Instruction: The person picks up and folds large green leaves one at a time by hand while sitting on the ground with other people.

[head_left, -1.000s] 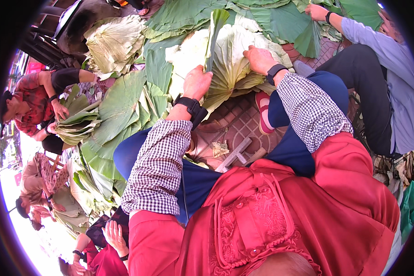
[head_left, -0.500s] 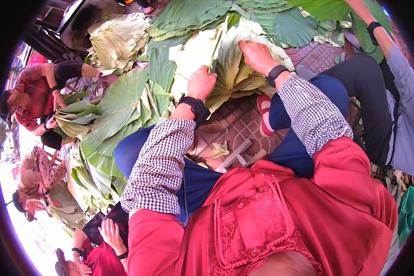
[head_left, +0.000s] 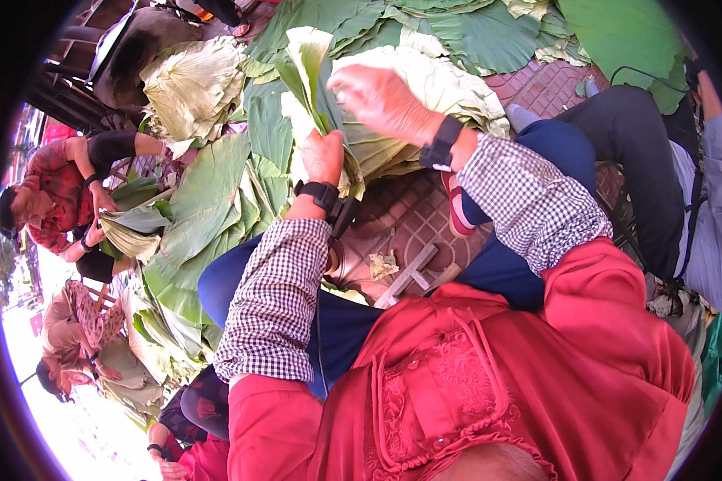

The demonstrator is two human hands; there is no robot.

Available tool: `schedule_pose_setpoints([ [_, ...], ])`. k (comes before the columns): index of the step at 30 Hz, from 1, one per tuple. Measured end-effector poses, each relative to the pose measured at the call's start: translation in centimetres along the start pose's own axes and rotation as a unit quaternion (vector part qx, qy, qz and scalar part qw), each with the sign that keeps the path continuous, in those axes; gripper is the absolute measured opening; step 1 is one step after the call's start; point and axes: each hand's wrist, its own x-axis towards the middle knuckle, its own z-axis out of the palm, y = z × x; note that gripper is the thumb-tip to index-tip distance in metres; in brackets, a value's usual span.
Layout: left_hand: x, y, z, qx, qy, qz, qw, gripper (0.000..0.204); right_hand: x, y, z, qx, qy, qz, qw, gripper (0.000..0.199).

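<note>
Green folded leaf (head_left: 308, 72) stuck up at upper centre, lower end clenched in left hand (head_left: 323, 157). Right hand (head_left: 383, 103), blurred, was just right of it, fingers bent; could not tell if pinching anything. Pale leaf pile (head_left: 441, 86) lay beyond right hand, upper centre; reddish paving (head_left: 415, 210) showed below, mid-frame.

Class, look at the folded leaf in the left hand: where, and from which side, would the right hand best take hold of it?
Probably on the leaf's narrow part just above the left hand, coming from the right: it is gathered slim there but flares toward its upper end, and the right hand is close on that side.
</note>
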Motion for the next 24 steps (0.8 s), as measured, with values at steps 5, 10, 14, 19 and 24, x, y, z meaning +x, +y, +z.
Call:
schedule_pose_setpoints([
  [5, 1.6, -1.1, 0.6, -0.056, 0.007, -0.033, 0.998, 0.026, -1.3, 7.1, -6.0, -0.205, -0.178, 0.344, 0.899, 0.029],
  [10, 1.1, -0.2, -0.8, -0.056, -0.002, -0.025, 0.998, 0.031, -5.2, 5.5, -4.8, -0.215, -0.243, 0.479, 0.816, 0.032],
  [14, 1.7, -0.3, 0.4, -0.07, -0.043, -0.001, 0.997, 0.033, -7.9, 7.7, -4.6, -0.064, -0.114, 0.544, 0.829, 0.038],
  [19, 0.8, -0.1, 0.6, -0.059, -0.056, 0.017, 0.997, 0.033, -8.4, 7.8, -2.9, 0.11, 0.105, 0.582, 0.799, 0.039],
  [24, 1.5, -0.9, 0.6, -0.081, -0.069, 0.009, 0.994, 0.033, -7.5, 6.9, -2.2, 0.344, 0.176, 0.587, 0.712, 0.033],
])
